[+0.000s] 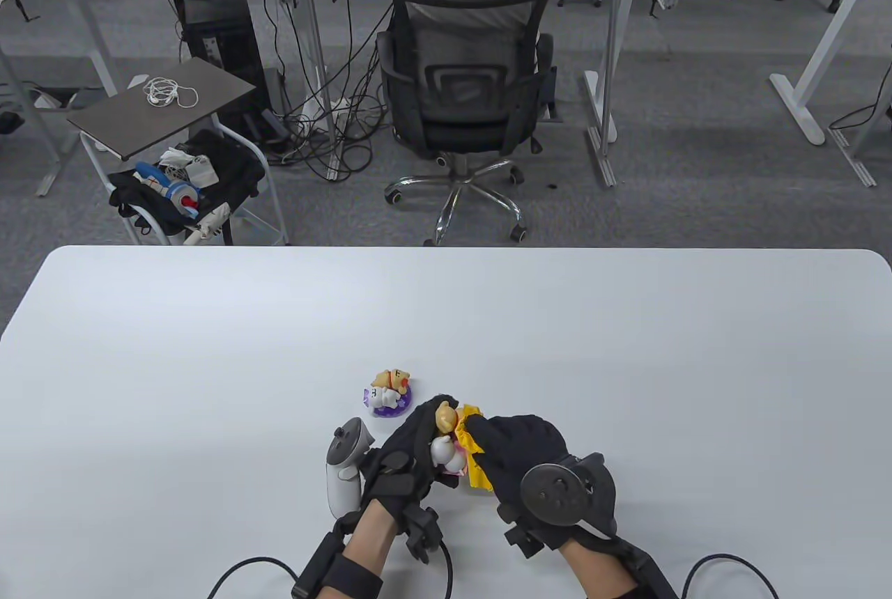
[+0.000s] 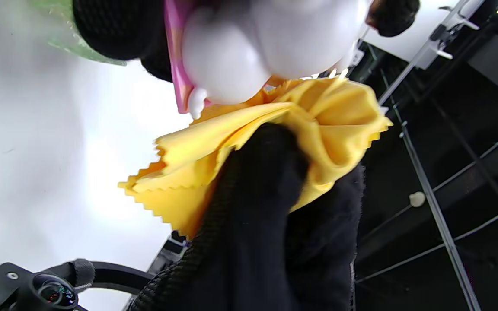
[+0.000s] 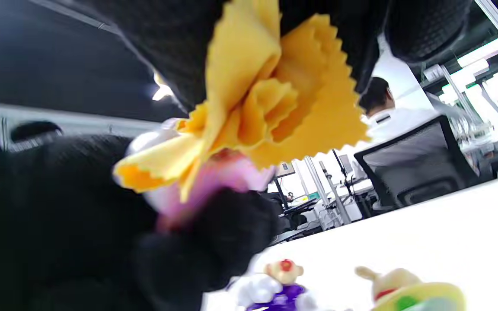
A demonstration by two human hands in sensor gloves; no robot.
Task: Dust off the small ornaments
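Pink-white ornament gripped in left hand | yellow cloth pinched in right hand, pressed against it | purple-based ornament left on worktop, just beyond.

grey carpet, office chair.

The left hand holds a small ornament while the right hand presses a yellow cloth against it.
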